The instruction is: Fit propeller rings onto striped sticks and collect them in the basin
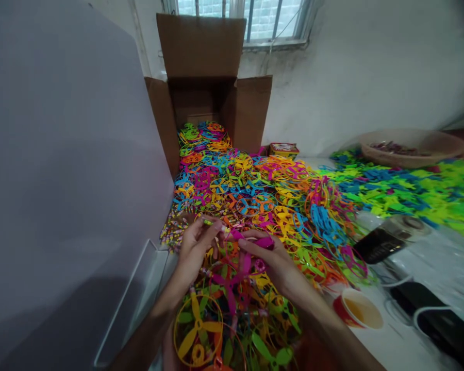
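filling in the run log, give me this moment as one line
left hand: holding small green-and-white banded stick | right hand: holding magenta plastic piece | below: ringed multicoloured plastic propellers | beyond: open brown cardboard box

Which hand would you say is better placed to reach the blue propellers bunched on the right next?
Probably the right hand: it is nearer the blue propellers, while the left hand is farther away. The right would likely need to release its magenta piece first.

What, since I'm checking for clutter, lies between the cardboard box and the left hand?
The head view shows a heap of multicoloured ringed propellers between the cardboard box and left hand, with small striped pieces nearer the hand.
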`<action>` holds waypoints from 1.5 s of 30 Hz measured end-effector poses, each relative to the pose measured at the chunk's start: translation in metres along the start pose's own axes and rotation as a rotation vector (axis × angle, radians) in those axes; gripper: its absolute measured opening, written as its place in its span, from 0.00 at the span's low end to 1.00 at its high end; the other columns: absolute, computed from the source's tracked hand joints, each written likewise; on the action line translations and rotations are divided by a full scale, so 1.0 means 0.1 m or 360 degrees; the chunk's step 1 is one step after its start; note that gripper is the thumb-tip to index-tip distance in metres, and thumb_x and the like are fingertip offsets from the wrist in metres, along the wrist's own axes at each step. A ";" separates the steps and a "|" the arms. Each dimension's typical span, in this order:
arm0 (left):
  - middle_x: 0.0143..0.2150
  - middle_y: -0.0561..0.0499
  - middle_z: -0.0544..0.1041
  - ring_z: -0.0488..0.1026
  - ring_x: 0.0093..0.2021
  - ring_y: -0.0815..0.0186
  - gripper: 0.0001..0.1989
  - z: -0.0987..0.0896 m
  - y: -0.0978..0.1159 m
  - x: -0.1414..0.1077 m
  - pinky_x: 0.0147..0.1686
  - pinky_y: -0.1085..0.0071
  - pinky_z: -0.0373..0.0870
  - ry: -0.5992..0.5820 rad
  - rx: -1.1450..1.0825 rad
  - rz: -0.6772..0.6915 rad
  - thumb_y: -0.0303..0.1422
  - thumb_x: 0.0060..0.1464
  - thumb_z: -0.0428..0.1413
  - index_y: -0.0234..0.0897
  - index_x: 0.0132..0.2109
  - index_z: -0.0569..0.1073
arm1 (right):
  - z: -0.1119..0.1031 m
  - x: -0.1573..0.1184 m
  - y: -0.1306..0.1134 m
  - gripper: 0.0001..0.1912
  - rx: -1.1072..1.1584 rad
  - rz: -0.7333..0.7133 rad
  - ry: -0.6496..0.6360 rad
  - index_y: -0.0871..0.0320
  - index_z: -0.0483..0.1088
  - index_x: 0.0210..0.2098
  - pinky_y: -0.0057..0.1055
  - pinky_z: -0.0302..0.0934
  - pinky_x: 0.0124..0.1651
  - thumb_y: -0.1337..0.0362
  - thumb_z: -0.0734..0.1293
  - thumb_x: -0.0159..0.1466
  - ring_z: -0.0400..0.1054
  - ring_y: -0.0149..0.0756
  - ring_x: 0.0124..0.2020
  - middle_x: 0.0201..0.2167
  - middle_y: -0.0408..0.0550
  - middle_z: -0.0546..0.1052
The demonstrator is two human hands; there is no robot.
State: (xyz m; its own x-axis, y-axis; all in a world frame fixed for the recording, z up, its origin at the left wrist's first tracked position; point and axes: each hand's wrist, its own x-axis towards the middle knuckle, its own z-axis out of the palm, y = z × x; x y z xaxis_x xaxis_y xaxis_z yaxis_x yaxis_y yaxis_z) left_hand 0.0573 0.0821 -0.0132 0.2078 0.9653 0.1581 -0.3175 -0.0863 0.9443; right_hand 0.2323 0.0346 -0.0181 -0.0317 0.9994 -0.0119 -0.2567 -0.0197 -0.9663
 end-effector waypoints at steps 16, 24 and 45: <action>0.22 0.57 0.70 0.66 0.19 0.72 0.12 0.34 0.14 0.00 0.20 0.78 0.62 -0.0156 0.0513 0.0057 0.42 0.60 0.61 0.38 0.40 0.76 | -0.25 -0.09 -0.11 0.11 0.0169 -0.0090 0.0028 0.54 0.80 0.28 0.31 0.67 0.34 0.54 0.75 0.61 0.73 0.34 0.25 0.26 0.44 0.81; 0.32 0.48 0.77 0.72 0.28 0.66 0.08 0.47 0.32 0.13 0.26 0.74 0.68 -0.0305 0.1063 0.0176 0.40 0.58 0.62 0.41 0.38 0.81 | -0.51 -0.07 -0.20 0.11 0.0340 -0.0096 -0.0087 0.51 0.81 0.28 0.35 0.71 0.36 0.51 0.74 0.60 0.77 0.39 0.28 0.28 0.45 0.83; 0.25 0.56 0.70 0.63 0.18 0.74 0.15 0.24 0.04 -0.21 0.17 0.78 0.61 -0.0429 0.0219 -0.0180 0.44 0.54 0.65 0.37 0.38 0.74 | -0.17 -0.45 -0.18 0.15 -0.0199 -0.0342 -0.0084 0.52 0.78 0.24 0.39 0.66 0.52 0.52 0.73 0.63 0.76 0.41 0.34 0.25 0.44 0.80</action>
State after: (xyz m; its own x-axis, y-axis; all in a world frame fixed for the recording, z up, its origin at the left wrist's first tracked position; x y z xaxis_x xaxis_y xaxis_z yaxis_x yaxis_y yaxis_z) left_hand 0.0734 0.0553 -0.0057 0.4781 0.8722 0.1032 -0.1543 -0.0323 0.9875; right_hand 0.2547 -0.0099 -0.0045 -0.0406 0.9774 0.2075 -0.1415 0.2000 -0.9695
